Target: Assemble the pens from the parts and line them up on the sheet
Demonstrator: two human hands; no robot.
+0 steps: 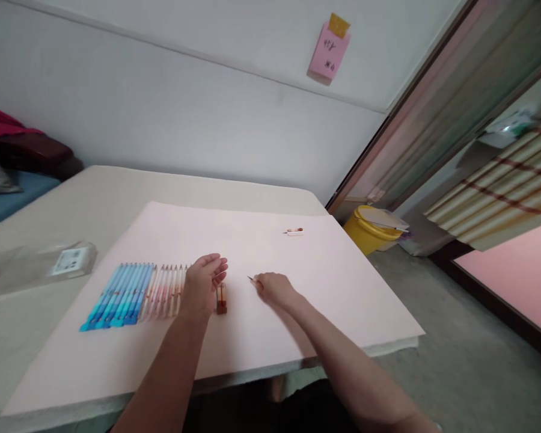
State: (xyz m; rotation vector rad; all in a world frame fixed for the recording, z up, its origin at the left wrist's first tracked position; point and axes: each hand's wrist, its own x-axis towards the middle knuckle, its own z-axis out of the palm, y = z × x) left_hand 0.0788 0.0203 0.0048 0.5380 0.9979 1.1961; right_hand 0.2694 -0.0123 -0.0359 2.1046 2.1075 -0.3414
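Observation:
My right hand [273,287] is closed around a slim pen [251,278], whose dark pointed tip sticks out to the left; most of it is hidden in the fingers. My left hand [206,278] hovers by the pens with fingers loosely bent and apart, and nothing shows in it. Beneath and beside it lie brown-ended pens [221,299], partly covered by the hand. To the left run a row of pale pens with brown and pink details [162,291] and a row of blue pens [119,294], lying side by side.
A pale pink sheet [342,300] covers the table's front part. Small pen parts [294,231], one with a dark point, lie farther back. A clear plastic bag [36,267] rests at left. A yellow bin [369,231] stands beyond the right edge; the wall [184,120] closes off the back.

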